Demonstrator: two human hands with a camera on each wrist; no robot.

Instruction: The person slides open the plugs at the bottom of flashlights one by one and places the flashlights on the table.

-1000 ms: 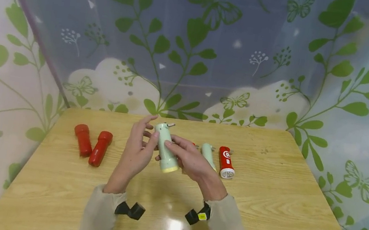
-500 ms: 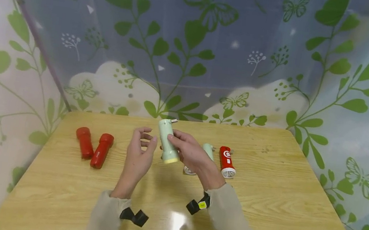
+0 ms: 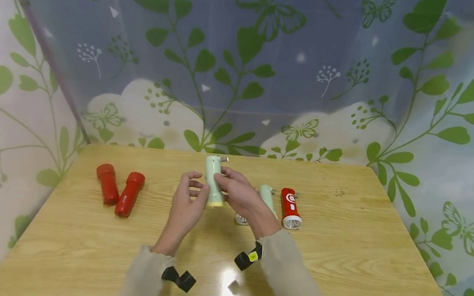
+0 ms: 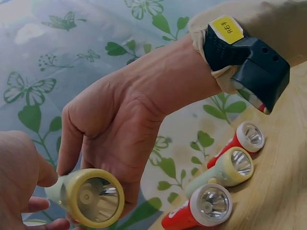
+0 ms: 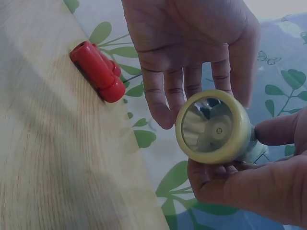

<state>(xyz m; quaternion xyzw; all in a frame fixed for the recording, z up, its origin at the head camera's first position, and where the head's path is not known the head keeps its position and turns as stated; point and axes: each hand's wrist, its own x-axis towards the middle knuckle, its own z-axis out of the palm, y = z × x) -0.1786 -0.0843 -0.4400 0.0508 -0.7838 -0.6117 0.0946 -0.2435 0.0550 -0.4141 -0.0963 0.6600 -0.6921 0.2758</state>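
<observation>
- A leafy backdrop (image 3: 178,48) is seen behind a wooden table (image 3: 336,283).
- Above the middle of this table a green torch (image 3: 213,167) is held in the air, nearly upright, with its plug (image 3: 223,159) at the top and its lens (image 5: 208,127) at the lower end.
- It is gripped by the right hand (image 3: 248,200): the thumb is laid on the body and the fingers are closed round the far side.
- By the left hand (image 3: 187,206) no grip is made; its fingers are spread and almost straight, and its thumb is placed close at the body. Whether contact is made cannot be told.
- For good handling, the right grip should be made firm but not hard, and support should be given by the left thumb before any turning. The lens should not be rubbed, nor the plug pushed sideways.
- Six torches are counted: two green, four red.
- At the left, two plain ones are laid side by side, the outer red torch (image 3: 108,184) and the inner red torch (image 3: 129,194).
- At the right, the second green torch (image 3: 265,194) is placed between two red-white ones: the far torch (image 3: 290,203) and the near torch (image 4: 196,211), mostly covered by the right hand in the head view.
- Two wrist cameras (image 3: 246,259) are counted.
</observation>
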